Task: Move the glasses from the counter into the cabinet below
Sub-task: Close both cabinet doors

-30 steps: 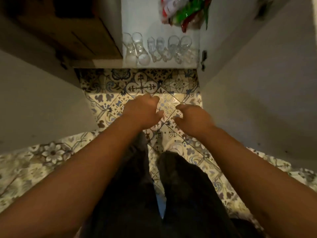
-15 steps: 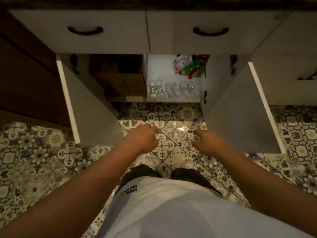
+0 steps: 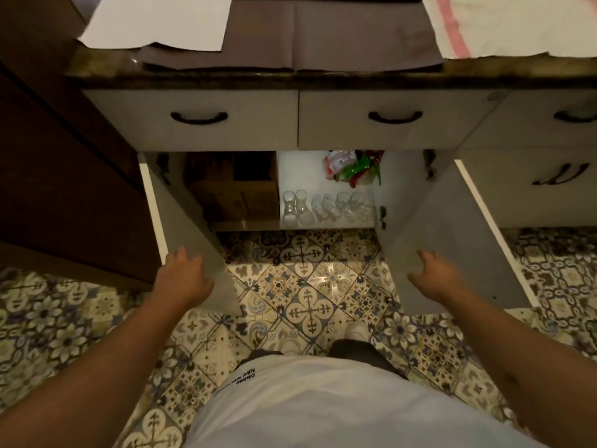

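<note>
Several clear glasses (image 3: 326,206) stand in a row on the white floor of the open cabinet (image 3: 323,225) below the counter. Both cabinet doors hang open. My left hand (image 3: 184,275) rests with fingers spread on the inner face of the left door (image 3: 193,240). Over on the inner face of the right door (image 3: 452,240), my right hand (image 3: 434,274) lies with its fingers apart. Neither hand holds a glass. No glasses show on the visible strip of counter (image 3: 290,74).
Colourful snack packets (image 3: 355,168) lie behind the glasses, and a brown cardboard box (image 3: 232,189) fills the cabinet's left half. Two drawers with black handles (image 3: 395,117) sit above. White paper (image 3: 158,21), a brown cloth and a white towel (image 3: 517,24) lie on the counter. Patterned floor tiles below.
My view has risen from close to the cabinet floor to a standing height. Both hands have spread apart from the middle out onto the two open doors.
</note>
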